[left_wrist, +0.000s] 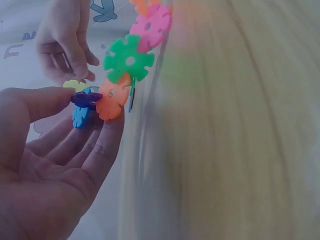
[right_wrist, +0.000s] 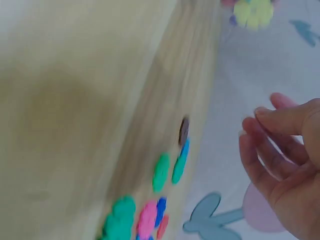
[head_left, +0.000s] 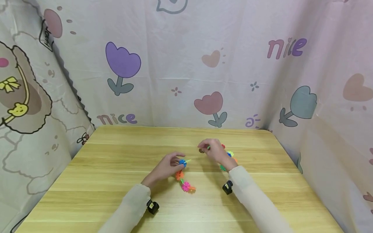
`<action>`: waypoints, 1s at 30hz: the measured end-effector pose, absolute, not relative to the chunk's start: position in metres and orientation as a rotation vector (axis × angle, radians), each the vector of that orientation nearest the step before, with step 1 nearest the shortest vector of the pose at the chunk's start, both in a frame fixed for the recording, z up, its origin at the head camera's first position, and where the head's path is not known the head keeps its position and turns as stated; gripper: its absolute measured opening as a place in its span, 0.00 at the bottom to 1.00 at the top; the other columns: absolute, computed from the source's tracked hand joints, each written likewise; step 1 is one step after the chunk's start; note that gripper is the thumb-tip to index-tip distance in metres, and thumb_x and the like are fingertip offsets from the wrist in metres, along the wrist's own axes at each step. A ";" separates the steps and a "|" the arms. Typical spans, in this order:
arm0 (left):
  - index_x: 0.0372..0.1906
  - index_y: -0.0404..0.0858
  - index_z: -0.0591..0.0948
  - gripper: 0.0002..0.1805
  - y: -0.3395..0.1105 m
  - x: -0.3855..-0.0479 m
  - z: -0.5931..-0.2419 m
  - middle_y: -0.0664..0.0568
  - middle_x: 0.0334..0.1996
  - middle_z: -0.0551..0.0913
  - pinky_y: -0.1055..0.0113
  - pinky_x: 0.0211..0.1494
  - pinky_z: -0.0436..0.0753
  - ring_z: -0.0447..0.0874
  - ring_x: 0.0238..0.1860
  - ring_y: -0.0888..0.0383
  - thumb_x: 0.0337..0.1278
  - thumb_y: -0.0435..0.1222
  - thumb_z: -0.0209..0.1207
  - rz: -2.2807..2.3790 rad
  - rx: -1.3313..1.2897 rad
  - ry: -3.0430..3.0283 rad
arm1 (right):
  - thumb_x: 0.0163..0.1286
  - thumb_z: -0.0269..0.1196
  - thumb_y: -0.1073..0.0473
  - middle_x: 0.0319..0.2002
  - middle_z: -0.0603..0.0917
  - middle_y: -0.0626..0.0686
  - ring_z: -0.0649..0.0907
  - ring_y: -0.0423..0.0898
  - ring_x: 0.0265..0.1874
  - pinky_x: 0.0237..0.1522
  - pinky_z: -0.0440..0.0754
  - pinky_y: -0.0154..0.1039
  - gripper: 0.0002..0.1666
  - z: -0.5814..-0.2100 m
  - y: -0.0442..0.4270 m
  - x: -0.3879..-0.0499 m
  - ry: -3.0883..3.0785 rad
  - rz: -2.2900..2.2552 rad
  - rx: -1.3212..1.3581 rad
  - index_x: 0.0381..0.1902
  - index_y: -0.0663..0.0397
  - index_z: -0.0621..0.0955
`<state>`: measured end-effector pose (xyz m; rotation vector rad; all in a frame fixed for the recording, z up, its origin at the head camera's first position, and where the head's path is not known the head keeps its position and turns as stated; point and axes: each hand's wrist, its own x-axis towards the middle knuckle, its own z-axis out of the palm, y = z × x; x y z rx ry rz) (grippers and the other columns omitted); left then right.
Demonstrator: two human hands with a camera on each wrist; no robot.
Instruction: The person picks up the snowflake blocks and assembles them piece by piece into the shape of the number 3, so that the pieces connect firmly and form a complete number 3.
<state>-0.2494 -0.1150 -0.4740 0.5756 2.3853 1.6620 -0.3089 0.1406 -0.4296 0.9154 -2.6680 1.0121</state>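
My left hand [head_left: 163, 166] [left_wrist: 60, 170] pinches a chain of notched plastic flower discs by a blue disc [head_left: 182, 162] [left_wrist: 85, 99], between thumb and fingers. Joined along it are an orange disc [left_wrist: 111, 100], a green disc [left_wrist: 129, 59] and a pink disc [head_left: 186, 186] [left_wrist: 151, 25]; a yellow disc [left_wrist: 75, 85] shows at the held end. My right hand [head_left: 215, 151] [right_wrist: 287, 150] hovers over the table, fingers loosely bent, with nothing visible in them. In the right wrist view, a brown disc [right_wrist: 184, 131] and a green disc [right_wrist: 160, 172] lie apart from that hand.
Several loose discs, among them a yellow one [head_left: 230, 153] and an orange one [head_left: 235, 160], lie beyond and beside the right wrist on the wooden table [head_left: 116, 149]. A printed curtain [head_left: 169, 58] hangs behind the table's back edge and at both sides.
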 end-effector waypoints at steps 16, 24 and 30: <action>0.70 0.32 0.73 0.24 -0.116 -0.245 -0.469 0.35 0.54 0.83 0.68 0.51 0.86 0.86 0.50 0.50 0.75 0.36 0.57 1.614 0.646 2.367 | 0.68 0.67 0.73 0.48 0.90 0.59 0.89 0.55 0.48 0.54 0.88 0.49 0.10 -0.455 0.150 -0.339 -2.961 0.839 0.769 0.44 0.62 0.89; 0.69 0.32 0.74 0.23 -0.114 -0.244 -0.467 0.34 0.54 0.85 0.68 0.46 0.85 0.87 0.49 0.46 0.78 0.37 0.55 1.623 0.631 2.380 | 0.66 0.70 0.69 0.46 0.89 0.57 0.86 0.53 0.50 0.57 0.86 0.50 0.08 -0.458 0.142 -0.340 -2.963 0.727 0.798 0.43 0.59 0.89; 0.69 0.34 0.75 0.24 -0.112 -0.245 -0.466 0.34 0.54 0.84 0.68 0.43 0.84 0.86 0.47 0.45 0.76 0.40 0.57 1.636 0.616 2.348 | 0.65 0.71 0.70 0.42 0.90 0.56 0.87 0.49 0.43 0.52 0.87 0.47 0.07 -0.457 0.140 -0.340 -2.964 0.705 0.834 0.40 0.58 0.90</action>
